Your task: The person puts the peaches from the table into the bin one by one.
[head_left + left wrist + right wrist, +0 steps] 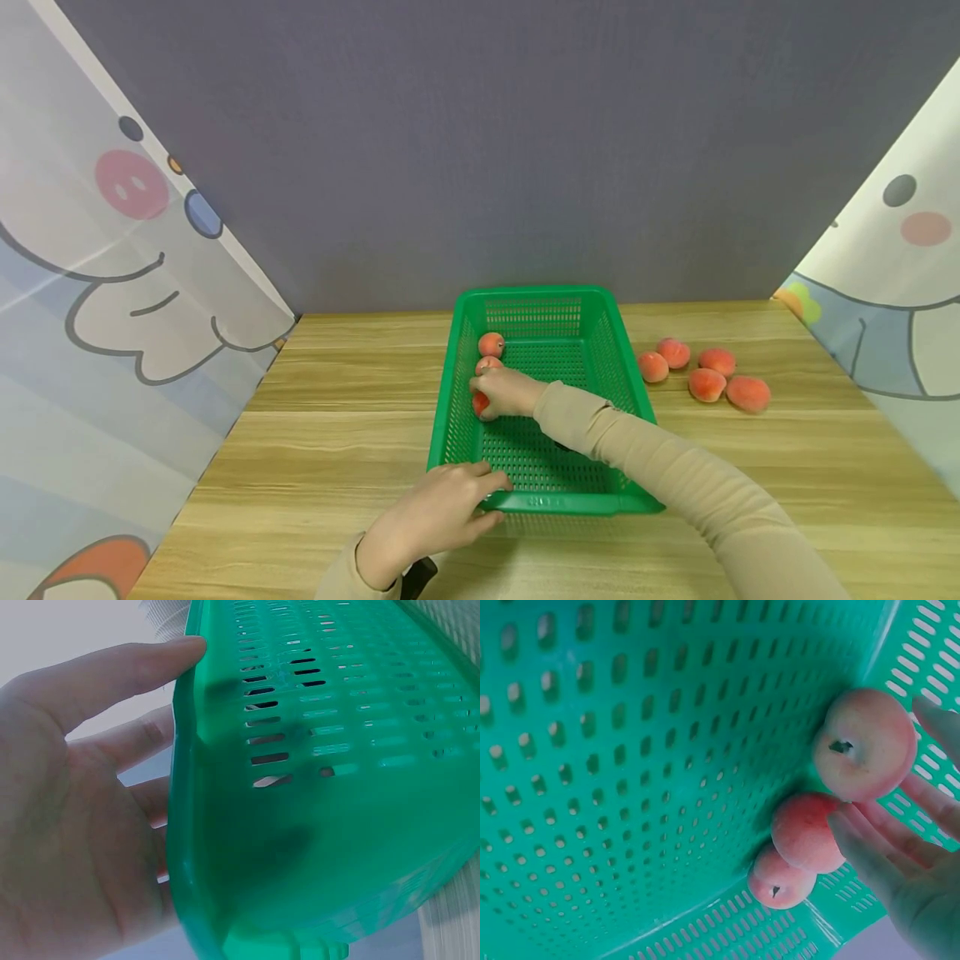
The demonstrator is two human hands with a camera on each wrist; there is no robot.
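A green perforated plastic basket [543,503] stands on the table, with peaches along its left wall. At the near-left corner my left hand [442,512] grips the rim, fingers over the inside and thumb outside; the thumb [142,667] lies by the rim in the left wrist view. Inside the basket my right hand [506,392] holds a peach [866,742], its fingers around the fruit. Beyond it sit a second peach [810,831], touched by a finger, and a third peach [781,877], which in the head view is the farthest peach [491,344].
Several loose peaches [707,385] lie on the wooden table [337,425] to the right of the basket. A grey panel [480,150] rises behind the table. Cartoon-printed sheets [97,333] border the left and right sides.
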